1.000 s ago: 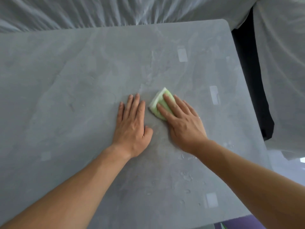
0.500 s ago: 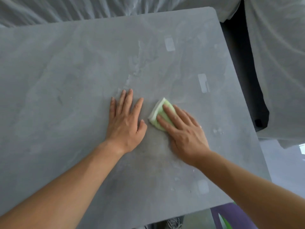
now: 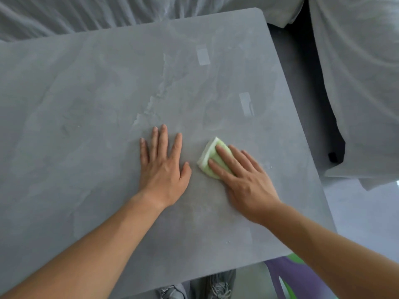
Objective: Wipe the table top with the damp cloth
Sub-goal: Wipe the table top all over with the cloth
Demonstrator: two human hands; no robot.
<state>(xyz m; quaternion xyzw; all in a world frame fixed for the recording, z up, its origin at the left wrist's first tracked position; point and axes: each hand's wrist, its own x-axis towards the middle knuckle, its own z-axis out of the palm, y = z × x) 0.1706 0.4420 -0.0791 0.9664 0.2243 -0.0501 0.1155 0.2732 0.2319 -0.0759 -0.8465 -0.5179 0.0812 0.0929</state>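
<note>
Head view: folded green cloth (image 3: 209,152) lies flat on the grey surface (image 3: 86,104), right of centre, under the fingers of the right grip (image 3: 246,182). Its fingers are straight, pressing down, not curled round the cloth, whose far-left edge pokes out past the fingertips. Left grip (image 3: 163,169) lies flat on the surface, fingers spread, holding nothing, thumb near the cloth but apart.

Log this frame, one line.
step: wipe | right hand: pressing green cloth | left hand: flat on table top
</note>
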